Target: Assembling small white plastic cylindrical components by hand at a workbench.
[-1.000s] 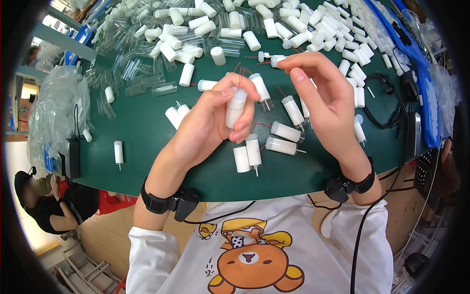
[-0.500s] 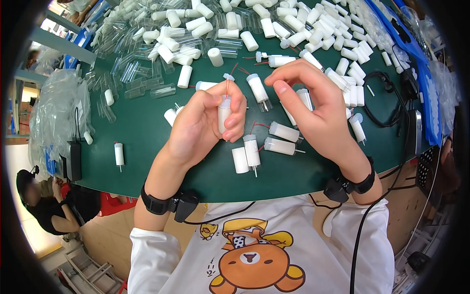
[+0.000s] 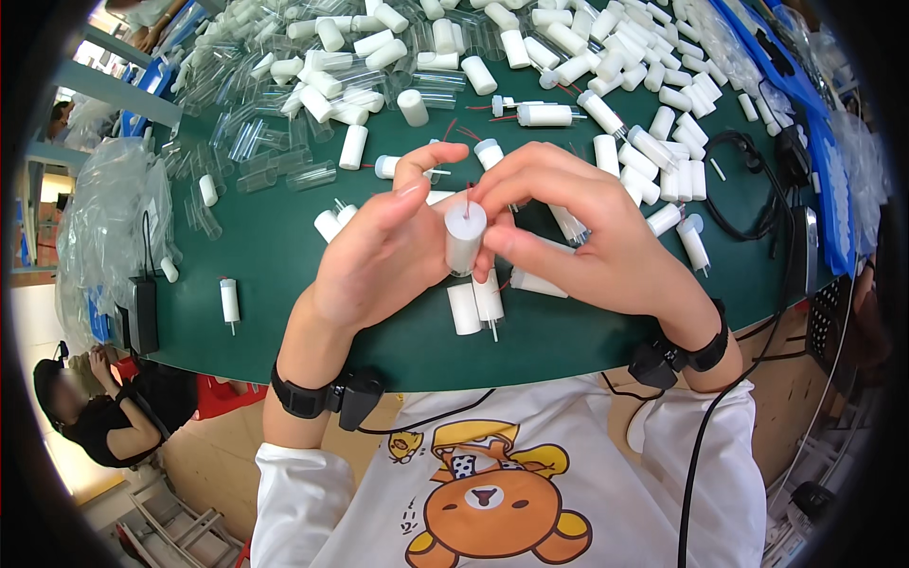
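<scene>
A white cylinder (image 3: 463, 244) in a clear tube stands nearly upright between my hands, with thin red wire (image 3: 469, 195) rising from its round top. My left hand (image 3: 365, 254) cradles it with its lower fingers curled behind; its thumb and index finger are lifted away. From the right, my right hand (image 3: 601, 227) closes in, thumb by the tube's side and fingertips at the wire. Below lie a plain white cylinder (image 3: 463, 310) and a capped tube (image 3: 489, 301) with a thin pin. Another capped tube (image 3: 538, 284) is partly hidden under my right hand.
Many white cylinders (image 3: 412, 108) and clear tubes (image 3: 270, 137) are heaped across the far side of the green table (image 3: 284, 331). A lone capped tube (image 3: 229, 301) lies at left. Black cables (image 3: 748, 199) and a blue tray edge (image 3: 833, 218) border the right.
My right hand has moved left to the cylinder. My left thumb and index finger have lifted off it, and its round end now faces up. The pale cap hanging above it no longer shows.
</scene>
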A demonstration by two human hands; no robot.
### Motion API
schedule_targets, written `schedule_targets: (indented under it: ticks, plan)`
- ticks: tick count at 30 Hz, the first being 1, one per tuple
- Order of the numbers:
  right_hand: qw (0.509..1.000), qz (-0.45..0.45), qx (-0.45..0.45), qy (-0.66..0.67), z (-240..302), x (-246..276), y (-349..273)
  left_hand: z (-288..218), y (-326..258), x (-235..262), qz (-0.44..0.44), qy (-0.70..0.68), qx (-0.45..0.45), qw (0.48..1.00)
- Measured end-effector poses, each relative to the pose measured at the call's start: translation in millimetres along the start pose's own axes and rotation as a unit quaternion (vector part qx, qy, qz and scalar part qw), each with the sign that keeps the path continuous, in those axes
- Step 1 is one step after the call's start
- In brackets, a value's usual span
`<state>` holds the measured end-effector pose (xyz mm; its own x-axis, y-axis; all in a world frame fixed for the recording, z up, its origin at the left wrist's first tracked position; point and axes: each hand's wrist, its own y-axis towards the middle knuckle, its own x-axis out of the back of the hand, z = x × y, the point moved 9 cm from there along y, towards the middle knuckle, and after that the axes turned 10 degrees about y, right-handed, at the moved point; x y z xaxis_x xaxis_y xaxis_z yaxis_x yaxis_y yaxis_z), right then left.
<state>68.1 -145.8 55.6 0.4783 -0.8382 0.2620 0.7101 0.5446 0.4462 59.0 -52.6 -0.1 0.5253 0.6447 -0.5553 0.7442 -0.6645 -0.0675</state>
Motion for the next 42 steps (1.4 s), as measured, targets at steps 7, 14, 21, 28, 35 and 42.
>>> schedule_targets:
  ticks: [7,14,21,28,35,42]
  plan:
    - [0.998,-0.022,-0.050,-0.014,-4.4,1.6,0.1,0.9,0.1,-2.3,0.040,0.009,-0.011,0.999]
    - [0.943,-0.179,-0.169,0.225,-32.6,31.3,-11.4,-15.7,3.8,12.2,-0.029,0.014,-0.060,0.998]
    - [0.925,-0.271,-0.233,0.129,-51.1,62.0,-19.3,-27.7,5.4,28.1,-0.126,-0.042,-0.073,0.988]
    - [0.952,-0.181,-0.234,-0.079,-52.7,56.4,-20.1,-28.3,5.3,29.4,-0.126,-0.072,-0.066,0.987]
    - [0.946,-0.179,-0.242,-0.119,-45.7,55.9,-17.2,-22.1,5.1,30.1,-0.103,-0.050,-0.043,0.992]
    - [0.952,-0.248,-0.164,-0.079,-40.0,68.5,-17.1,-14.6,3.5,27.5,-0.136,0.125,0.005,0.983]
